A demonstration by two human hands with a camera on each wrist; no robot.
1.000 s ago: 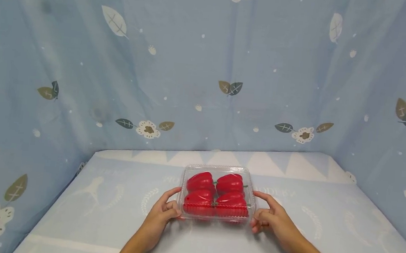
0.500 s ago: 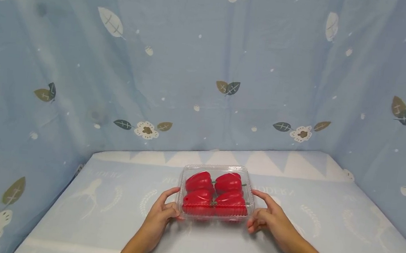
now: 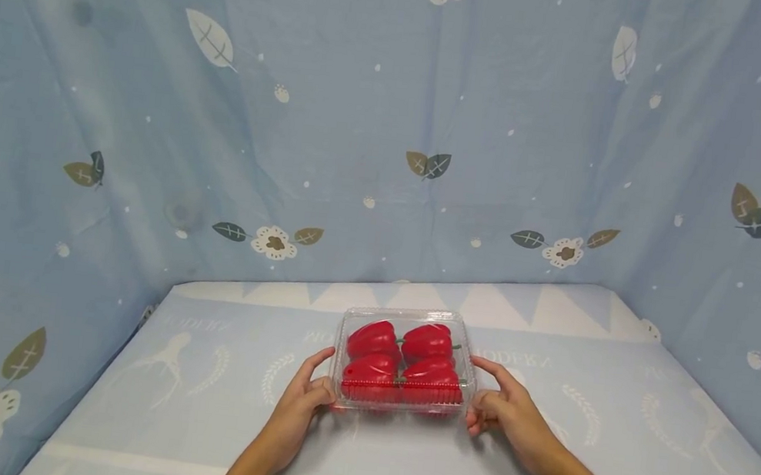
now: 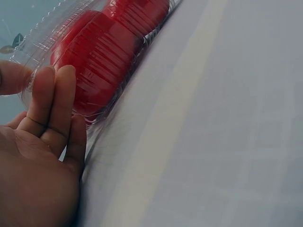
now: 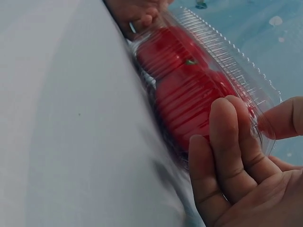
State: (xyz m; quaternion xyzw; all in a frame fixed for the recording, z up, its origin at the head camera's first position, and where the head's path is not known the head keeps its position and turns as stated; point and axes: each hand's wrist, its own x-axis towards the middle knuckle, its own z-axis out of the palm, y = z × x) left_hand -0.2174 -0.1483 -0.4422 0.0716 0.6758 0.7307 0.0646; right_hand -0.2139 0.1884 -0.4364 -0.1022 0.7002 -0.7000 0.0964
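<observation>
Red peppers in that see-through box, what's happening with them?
A person holds a clear plastic clamshell box of four shiny red bell peppers on a pale blue patterned tabletop. The left hand grips its left end, the right hand its right end, thumbs on the lid. The lid is closed.

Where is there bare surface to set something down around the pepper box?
Bare cloth lies left of the left hand, right of the right hand, and behind the clear box of red peppers up to the curtain. It is crowded only at the box's sides, where both hands grip.
</observation>
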